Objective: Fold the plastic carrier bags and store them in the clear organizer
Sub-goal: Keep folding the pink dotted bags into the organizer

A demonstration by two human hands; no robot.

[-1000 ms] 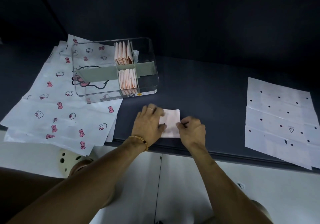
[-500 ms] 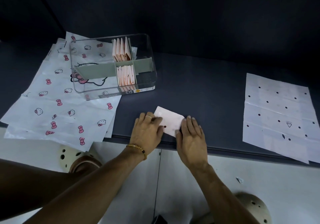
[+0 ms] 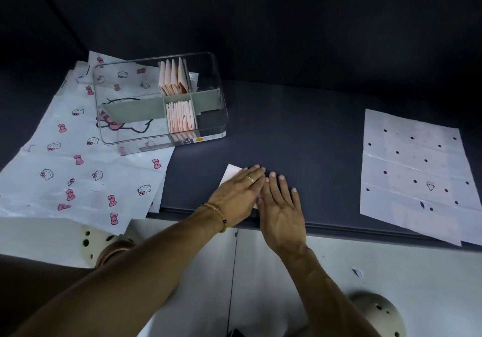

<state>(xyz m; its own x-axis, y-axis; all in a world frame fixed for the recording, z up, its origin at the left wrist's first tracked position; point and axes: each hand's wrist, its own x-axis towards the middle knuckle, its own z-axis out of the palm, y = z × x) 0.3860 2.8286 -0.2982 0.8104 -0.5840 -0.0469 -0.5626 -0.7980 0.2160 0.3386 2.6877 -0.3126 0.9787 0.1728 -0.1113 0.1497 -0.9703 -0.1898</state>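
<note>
Two surfaces are seen first: the dark counter (image 3: 300, 141), then the clear organizer (image 3: 159, 101) up and left of the hands. The small folded bag (image 3: 230, 173) is pressed flat under the left hand (image 3: 234, 195); the right hand (image 3: 281, 211), fingers straight, is laid beside it, holding nothing.

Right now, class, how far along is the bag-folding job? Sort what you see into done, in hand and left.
Done: folded pink bags stand in two compartments of the clear organizer. In hand: the left hand and right hand press flat on a small folded bag near the counter edge. Left: the cat-print bags under the organizer and the dotted bag lie unfolded.
</note>
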